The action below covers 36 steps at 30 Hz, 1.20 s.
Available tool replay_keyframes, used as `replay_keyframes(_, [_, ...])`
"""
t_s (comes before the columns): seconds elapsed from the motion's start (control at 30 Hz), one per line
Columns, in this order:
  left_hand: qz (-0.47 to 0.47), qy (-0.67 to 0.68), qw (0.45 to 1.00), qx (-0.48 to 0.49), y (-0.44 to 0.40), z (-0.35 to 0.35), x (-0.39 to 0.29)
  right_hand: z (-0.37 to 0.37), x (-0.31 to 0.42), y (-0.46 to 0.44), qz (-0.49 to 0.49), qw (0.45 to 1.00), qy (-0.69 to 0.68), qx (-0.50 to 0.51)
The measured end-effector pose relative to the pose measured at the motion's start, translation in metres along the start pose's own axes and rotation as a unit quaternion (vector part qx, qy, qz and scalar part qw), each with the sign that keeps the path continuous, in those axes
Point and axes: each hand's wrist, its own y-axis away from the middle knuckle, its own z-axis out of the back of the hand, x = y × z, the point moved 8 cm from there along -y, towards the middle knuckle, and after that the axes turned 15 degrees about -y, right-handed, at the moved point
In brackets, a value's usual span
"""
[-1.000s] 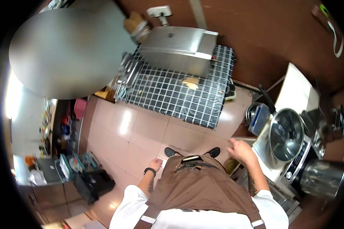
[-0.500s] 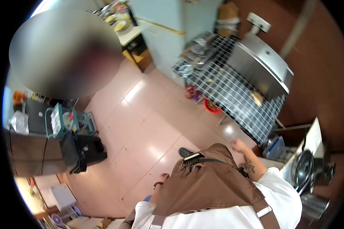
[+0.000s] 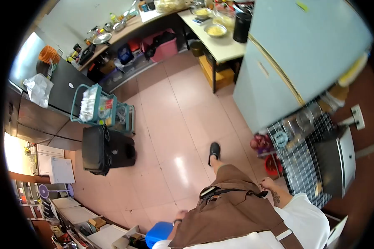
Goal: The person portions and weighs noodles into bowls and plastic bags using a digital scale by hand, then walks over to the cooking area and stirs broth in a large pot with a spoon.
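Note:
My left hand (image 3: 181, 215) hangs low beside the brown apron (image 3: 220, 211), with a dark band at its wrist. It is small and blurred, and its fingers are not clear; I see nothing in it. Close to it stands a blue plastic container (image 3: 159, 234). On the other side, my right hand (image 3: 267, 183) is by my hip with the fingers curled in and no object visible in it. Beyond this hand are a red basin (image 3: 273, 165) and a table with a black-and-white checked cover (image 3: 297, 159). One dark shoe (image 3: 214, 150) steps forward on the tiles.
A pale blue refrigerator (image 3: 274, 79) stands ahead right, beside a cream table (image 3: 232, 49) with bowls of yellow food (image 3: 215, 30). To the left are a black bin (image 3: 108, 150) and a teal trolley (image 3: 97, 106). A counter (image 3: 124, 27) runs along the back.
The view has swung left and I have stepped forward, bringing the refrigerator and cream table closer. A shoe now reaches out ahead. Both hands stay low at my sides; nothing was picked up.

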Motion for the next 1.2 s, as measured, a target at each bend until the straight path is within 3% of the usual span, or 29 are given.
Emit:
replay_keyframes(0.03, [0.009,-0.012,1.000,-0.013,-0.004,0.012,-0.014,0.010,0.050,-0.025,-0.008,0.998,-0.057,-0.012])
replay_keyframes(0.13, [0.023,-0.004,0.998,-0.053,-0.026,0.062,-0.069,0.021,0.213,-0.116,0.102,0.988,0.106,0.045])
replay_keyframes(0.2, [0.009,0.023,0.996,-0.089,-0.049,0.104,-0.108,0.033,0.328,-0.167,0.260,0.952,0.160,-0.007])
replay_keyframes(0.3, [-0.053,0.102,0.981,-0.155,-0.108,0.174,-0.170,0.050,0.515,-0.176,0.258,0.963,0.079,-0.017])
replay_keyframes(0.4, [0.048,0.319,0.930,-0.173,-0.131,0.256,-0.286,0.053,0.648,-0.177,0.278,0.961,0.012,0.008])
replay_keyframes(0.47, [-0.033,0.224,0.958,-0.177,-0.176,0.304,-0.339,0.054,0.706,-0.197,0.286,0.958,0.016,0.002])
replay_keyframes(0.57, [0.005,0.223,0.968,-0.118,-0.246,0.370,-0.395,0.047,0.763,-0.223,0.319,0.942,0.093,-0.045])
replay_keyframes(0.67, [-0.008,0.108,0.992,-0.071,-0.328,0.430,-0.417,0.029,0.809,-0.246,0.308,0.944,0.098,-0.060])
replay_keyframes(0.8, [-0.051,0.006,0.998,-0.039,-0.415,0.548,-0.501,0.026,0.903,-0.273,0.295,0.953,0.014,-0.069])
replay_keyframes(0.83, [-0.046,0.068,0.996,-0.045,-0.437,0.585,-0.526,0.037,0.931,-0.280,0.321,0.943,-0.014,-0.084])
replay_keyframes(0.93, [-0.046,0.219,0.972,-0.066,-0.495,0.700,-0.620,0.105,1.042,-0.279,0.343,0.918,-0.070,-0.185])
replay_keyframes(1.03, [-0.132,0.262,0.951,-0.095,-0.544,0.798,-0.728,0.184,1.129,-0.305,0.410,0.859,-0.191,-0.240])
replay_keyframes(1.07, [-0.130,0.284,0.941,-0.131,-0.556,0.820,-0.759,0.211,1.163,-0.311,0.435,0.833,-0.268,-0.214])
replay_keyframes(1.17, [-0.173,0.310,0.927,-0.122,-0.610,0.852,-0.829,0.313,1.266,-0.314,0.465,0.787,-0.227,-0.336])
replay_keyframes(1.2, [-0.163,0.309,0.930,-0.114,-0.628,0.855,-0.835,0.358,1.296,-0.325,0.509,0.738,-0.220,-0.385])
